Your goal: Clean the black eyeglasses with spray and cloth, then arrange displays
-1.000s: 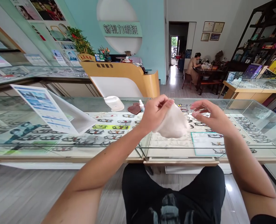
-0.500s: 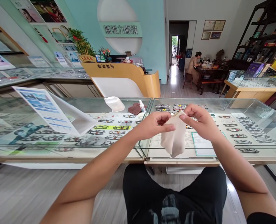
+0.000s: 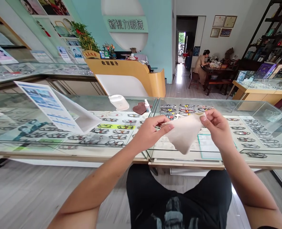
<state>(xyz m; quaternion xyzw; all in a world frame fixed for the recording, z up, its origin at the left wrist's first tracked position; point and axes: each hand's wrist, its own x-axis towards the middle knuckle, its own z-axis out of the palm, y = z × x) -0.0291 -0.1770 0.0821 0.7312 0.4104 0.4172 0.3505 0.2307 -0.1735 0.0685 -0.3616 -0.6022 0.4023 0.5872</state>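
A cream cleaning cloth (image 3: pixel 185 132) with a zigzag edge hangs stretched between my two hands, above the glass display case (image 3: pixel 169 156). My left hand (image 3: pixel 152 128) pinches its left corner between thumb and fingers. At the upper right corner, my right hand (image 3: pixel 216 127) grips it the same way. The cloth's lower part droops to a rounded tip. Beyond my left hand, a small white spray bottle (image 3: pixel 147 106) stands beside a folded brown cloth (image 3: pixel 140 108) on the glass. A white plastic tray (image 3: pixel 119 102) lies to their left.
Several eyeglass frames (image 3: pixel 244 139) lie in rows inside the case. A folded white display card (image 3: pixel 52 106) stands on the glass at left. A wooden counter (image 3: pixel 131 74) is behind, and a person (image 3: pixel 201 68) sits at a dark table (image 3: pixel 218 73) farther back.
My hands have moved apart, the right one going rightward, so the cloth is spread wider and flatter. Before, it hung bunched with a fold. The camera view has shifted slightly.
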